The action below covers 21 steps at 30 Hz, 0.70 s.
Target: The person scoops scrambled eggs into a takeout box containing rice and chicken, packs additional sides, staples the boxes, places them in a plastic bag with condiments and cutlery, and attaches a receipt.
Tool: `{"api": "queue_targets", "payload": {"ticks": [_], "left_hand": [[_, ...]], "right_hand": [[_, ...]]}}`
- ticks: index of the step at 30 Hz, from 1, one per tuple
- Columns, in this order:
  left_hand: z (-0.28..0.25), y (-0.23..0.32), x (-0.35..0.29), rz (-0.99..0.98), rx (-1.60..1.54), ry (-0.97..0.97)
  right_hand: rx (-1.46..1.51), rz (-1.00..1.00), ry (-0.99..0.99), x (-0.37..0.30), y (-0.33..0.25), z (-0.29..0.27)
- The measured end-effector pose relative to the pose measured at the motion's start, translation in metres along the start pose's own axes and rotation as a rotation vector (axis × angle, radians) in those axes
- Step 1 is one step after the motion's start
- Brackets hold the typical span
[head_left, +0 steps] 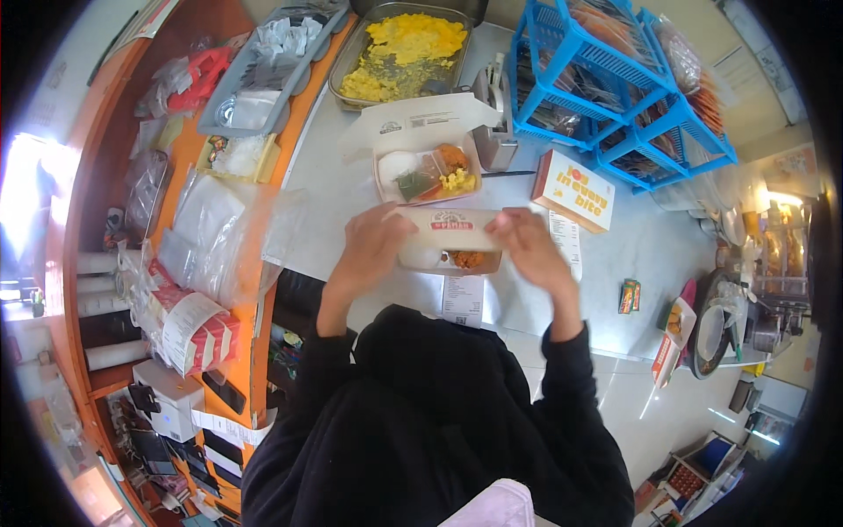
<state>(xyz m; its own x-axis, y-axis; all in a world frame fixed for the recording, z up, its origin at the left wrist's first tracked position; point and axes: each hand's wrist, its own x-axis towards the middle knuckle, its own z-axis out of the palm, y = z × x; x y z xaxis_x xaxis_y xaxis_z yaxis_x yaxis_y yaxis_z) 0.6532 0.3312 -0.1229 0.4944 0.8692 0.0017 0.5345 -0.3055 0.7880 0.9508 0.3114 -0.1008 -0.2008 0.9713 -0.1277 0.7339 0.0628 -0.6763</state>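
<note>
Right in front of me is a cardboard meal box (pixel 494 265) whose lid (pixel 428 239) is partly down. White rice and a piece of fried chicken (pixel 468 259) show through the gap at its near side. My left hand (pixel 367 246) grips the lid's left end, and my right hand (pixel 533 249) pinches its right end. Just beyond stands a second meal box (pixel 380 180) with its lid (pixel 421 121) raised. It holds rice, fried chicken, yellow scrambled egg (pixel 457 181) and a clear packet over something green.
A metal tray (pixel 341 75) of scrambled egg is at the back. Blue plastic racks (pixel 536 92) with packets stand back right, near a closed box (pixel 575 189) and a receipt (pixel 565 241). Small sachets (pixel 629 296) lie right. An orange shelf (pixel 263 299) with plastic bags runs along the left.
</note>
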Motion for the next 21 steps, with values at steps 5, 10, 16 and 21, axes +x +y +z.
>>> {"api": "queue_targets", "payload": {"ticks": [5,10,16,21], "left_hand": [[0.049,0.014,-0.013,-0.020,0.297,0.365],[0.011,0.031,0.015,-0.133,-0.135,0.352],[0.003,0.028,0.026,-0.190,-0.129,0.223],[0.090,-0.023,-0.010,-0.117,0.505,0.325]], "right_hand": [[-0.081,-0.075,0.323,-0.019,0.018,0.068],[0.129,-0.089,0.248,0.018,-0.011,-0.007],[0.171,0.068,-0.151,0.046,-0.010,-0.041],[-0.430,0.265,0.096,-0.004,0.001,0.092]]}}
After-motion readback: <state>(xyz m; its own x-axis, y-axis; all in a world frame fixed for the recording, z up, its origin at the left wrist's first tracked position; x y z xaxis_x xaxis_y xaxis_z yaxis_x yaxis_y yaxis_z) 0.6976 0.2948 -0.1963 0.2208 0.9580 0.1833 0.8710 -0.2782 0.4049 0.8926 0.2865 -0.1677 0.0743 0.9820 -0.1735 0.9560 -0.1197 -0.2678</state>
